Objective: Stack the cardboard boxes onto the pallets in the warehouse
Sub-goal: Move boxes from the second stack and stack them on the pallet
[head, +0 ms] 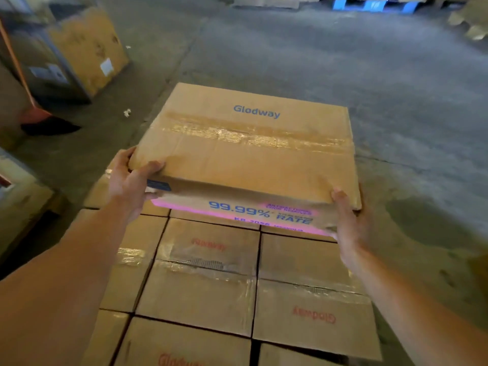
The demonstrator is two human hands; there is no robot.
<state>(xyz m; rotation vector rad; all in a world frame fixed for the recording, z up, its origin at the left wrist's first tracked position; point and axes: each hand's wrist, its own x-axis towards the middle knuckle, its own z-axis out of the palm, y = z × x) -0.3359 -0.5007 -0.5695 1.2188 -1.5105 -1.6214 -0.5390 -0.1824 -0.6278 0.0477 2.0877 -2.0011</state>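
I hold a taped cardboard box (245, 151) with blue "Glodway" print above a layer of stacked boxes (211, 281). My left hand (132, 178) grips its near left corner, thumb on top and fingers round the side. My right hand (348, 217) grips the near right corner from below and the side. The box hangs over the far edge of the stack, its near side showing pink and blue print. Any pallet under the stack is hidden.
Grey concrete floor (343, 75) spreads ahead and to the right. A large wrapped carton (87, 48) stands at the far left beside an orange frame (15, 62). A blue pallet (375, 5) lies at the far top. More cardboard (23, 204) sits at my left.
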